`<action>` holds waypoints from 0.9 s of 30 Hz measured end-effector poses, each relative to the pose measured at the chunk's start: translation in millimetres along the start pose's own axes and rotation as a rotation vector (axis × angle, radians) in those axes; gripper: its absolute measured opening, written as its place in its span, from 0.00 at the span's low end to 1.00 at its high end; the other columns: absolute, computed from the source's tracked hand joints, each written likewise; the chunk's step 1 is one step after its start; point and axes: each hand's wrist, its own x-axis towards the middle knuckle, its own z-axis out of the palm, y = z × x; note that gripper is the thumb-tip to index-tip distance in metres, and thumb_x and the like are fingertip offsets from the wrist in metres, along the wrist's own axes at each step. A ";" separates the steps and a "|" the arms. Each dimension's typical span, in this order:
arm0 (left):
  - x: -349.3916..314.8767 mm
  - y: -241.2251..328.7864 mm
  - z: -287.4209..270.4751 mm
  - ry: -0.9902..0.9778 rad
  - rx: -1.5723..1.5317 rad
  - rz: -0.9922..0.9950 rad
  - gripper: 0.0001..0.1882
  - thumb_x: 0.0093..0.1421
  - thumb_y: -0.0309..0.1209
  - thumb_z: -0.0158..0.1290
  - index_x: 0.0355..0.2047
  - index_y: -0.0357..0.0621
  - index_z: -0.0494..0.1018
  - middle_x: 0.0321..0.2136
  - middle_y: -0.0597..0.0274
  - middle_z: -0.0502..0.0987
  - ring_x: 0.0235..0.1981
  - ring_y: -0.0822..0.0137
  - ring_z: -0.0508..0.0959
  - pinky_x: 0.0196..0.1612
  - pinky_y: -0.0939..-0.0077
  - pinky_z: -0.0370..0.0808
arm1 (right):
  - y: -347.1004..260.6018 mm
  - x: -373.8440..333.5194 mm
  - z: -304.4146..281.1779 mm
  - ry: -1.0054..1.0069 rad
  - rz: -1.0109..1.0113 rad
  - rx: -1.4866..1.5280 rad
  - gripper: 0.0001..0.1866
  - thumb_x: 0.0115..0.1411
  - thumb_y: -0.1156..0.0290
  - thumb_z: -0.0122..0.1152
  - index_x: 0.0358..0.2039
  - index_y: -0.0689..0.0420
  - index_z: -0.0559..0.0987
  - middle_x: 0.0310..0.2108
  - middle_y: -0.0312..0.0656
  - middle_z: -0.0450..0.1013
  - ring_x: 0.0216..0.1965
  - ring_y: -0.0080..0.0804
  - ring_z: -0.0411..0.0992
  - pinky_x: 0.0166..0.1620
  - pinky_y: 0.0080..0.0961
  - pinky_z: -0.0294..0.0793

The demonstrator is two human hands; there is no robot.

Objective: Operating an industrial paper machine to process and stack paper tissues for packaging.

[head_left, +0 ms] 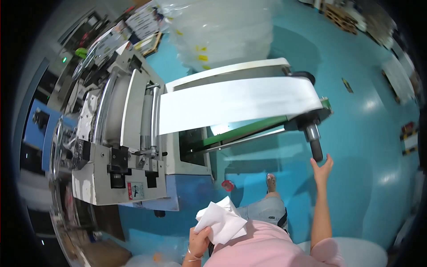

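Note:
My left hand (199, 241) is closed on a bunch of loosely folded white sheets (222, 220), held in front of my body; whether they are paper or cloth I cannot tell. Out to the right, my right hand (323, 171) has its thumb and fingers spread, just below the black grip (316, 150) of a metal shaft, and holds nothing. That shaft sticks out from a black round flange (307, 120) at the end of the machine's arm. Over this end runs a wide white web (240, 101), stretched left to the metal rollers (155, 115).
The roller machine (120, 173) fills the left side. A green bar (244, 132) runs beneath the web. Behind stands a large stack wrapped in clear film (222, 35). A small red round thing (227, 185) lies on the blue floor, and wooden pallets (340, 18) sit far right.

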 end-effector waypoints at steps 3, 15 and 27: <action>6.5 -7.1 45.2 0.119 -0.161 0.053 0.17 0.52 0.24 0.46 0.42 0.26 0.67 0.38 0.53 0.74 0.41 0.61 0.74 0.45 0.69 0.70 | 11.8 52.9 33.1 -0.826 0.437 0.403 0.29 0.47 0.63 0.64 0.47 0.64 0.66 0.37 0.48 0.69 0.38 0.34 0.69 0.41 0.29 0.69; -4.7 -32.1 131.2 0.431 -0.186 0.041 0.28 0.50 0.32 0.44 0.51 0.30 0.58 0.46 0.50 0.69 0.47 0.57 0.71 0.50 0.66 0.67 | 97.2 79.5 103.6 -1.584 1.253 1.619 0.19 0.46 0.65 0.60 0.38 0.59 0.68 0.27 0.43 0.69 0.25 0.34 0.70 0.30 0.34 0.74; -10.1 -34.0 151.5 0.477 -0.271 0.154 0.25 0.51 0.28 0.46 0.49 0.29 0.62 0.44 0.50 0.70 0.45 0.57 0.72 0.49 0.64 0.69 | 81.3 84.3 86.4 -1.454 1.144 1.351 0.18 0.48 0.66 0.61 0.37 0.59 0.67 0.23 0.44 0.70 0.21 0.33 0.70 0.22 0.29 0.72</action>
